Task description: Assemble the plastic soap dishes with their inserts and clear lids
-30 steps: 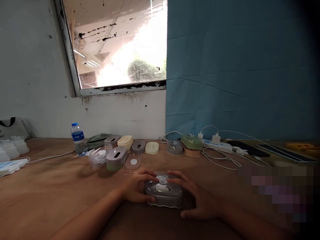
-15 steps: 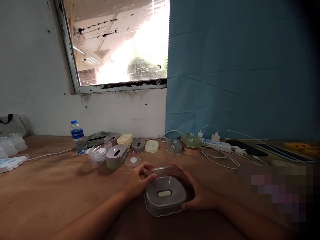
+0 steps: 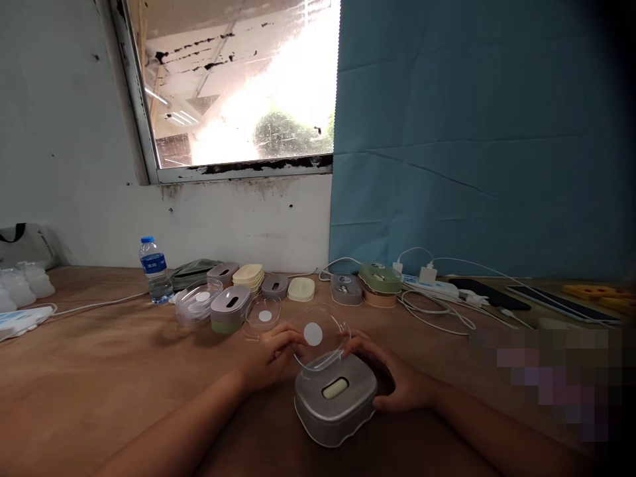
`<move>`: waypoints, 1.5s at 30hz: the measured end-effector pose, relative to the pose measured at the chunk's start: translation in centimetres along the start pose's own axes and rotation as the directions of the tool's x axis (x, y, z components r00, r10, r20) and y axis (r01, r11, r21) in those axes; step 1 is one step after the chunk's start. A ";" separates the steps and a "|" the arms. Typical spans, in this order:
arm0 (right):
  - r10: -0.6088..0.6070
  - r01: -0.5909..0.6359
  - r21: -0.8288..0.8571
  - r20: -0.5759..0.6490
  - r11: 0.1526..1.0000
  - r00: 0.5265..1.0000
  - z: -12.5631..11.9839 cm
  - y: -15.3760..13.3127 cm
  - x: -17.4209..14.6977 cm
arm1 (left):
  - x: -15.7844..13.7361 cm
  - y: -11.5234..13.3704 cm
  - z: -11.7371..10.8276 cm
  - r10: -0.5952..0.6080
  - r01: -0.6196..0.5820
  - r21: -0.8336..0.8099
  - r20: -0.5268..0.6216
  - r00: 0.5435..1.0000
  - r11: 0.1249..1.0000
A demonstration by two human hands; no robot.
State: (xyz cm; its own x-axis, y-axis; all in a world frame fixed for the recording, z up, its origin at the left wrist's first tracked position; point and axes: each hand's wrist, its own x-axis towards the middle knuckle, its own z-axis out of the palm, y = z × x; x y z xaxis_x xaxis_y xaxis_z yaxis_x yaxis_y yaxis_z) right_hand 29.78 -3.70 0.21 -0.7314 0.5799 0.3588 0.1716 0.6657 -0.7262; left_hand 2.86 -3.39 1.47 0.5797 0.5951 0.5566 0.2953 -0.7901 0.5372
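Observation:
A clear plastic cover [image 3: 325,331] with a round white sticker stands tilted above the far side of a grey box [image 3: 335,414]. The box has rounded corners, and an oval slot in its top shows a pale cream piece [image 3: 335,388]. My left hand [image 3: 275,354] pinches the cover's left edge between closed fingers. Curved around the box's right side is my right hand [image 3: 392,371], its thumb against the side and its fingertips near the cover's right edge. Whether those fingertips touch the cover is hard to tell.
Behind my hands stand a mauve-and-green box [image 3: 231,311], stacked clear covers [image 3: 196,308], stacked cream lids [image 3: 248,277] and a lone cream lid [image 3: 301,289]. A grey box [image 3: 346,290] and a green box [image 3: 380,279] sit right of these. Cables [image 3: 437,311] lie rightward; a water bottle [image 3: 155,271] stands left.
The clear cover has come up off the grey box and tilted back, with my left hand on its edge. The box has shifted slightly right and towards me.

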 end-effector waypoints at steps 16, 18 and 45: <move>0.086 -0.078 -0.178 0.040 0.981 0.995 -0.1 -0.6 0.0 | -0.1 -3.9 -2.9 0.097 -0.089 0.727 0.031 0.995 0.681; 0.085 -0.077 -0.178 0.042 0.981 0.995 -0.1 -0.5 0.0 | -0.2 -4.6 -3.1 0.024 0.053 0.729 -0.095 0.995 0.682; 0.165 -0.148 -0.135 0.122 0.980 0.979 0.3 -0.4 -0.2 | -0.6 -6.3 -3.4 -0.240 0.316 0.630 -0.206 0.949 0.710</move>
State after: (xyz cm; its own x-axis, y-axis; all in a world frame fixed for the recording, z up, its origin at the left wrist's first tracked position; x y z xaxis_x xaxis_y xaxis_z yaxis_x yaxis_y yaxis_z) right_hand 29.67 -4.24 0.18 -0.7679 0.6203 0.1597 0.3660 0.6296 -0.6853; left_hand -1.92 1.67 -0.09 0.3227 0.7847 0.5293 0.8711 -0.4649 0.1582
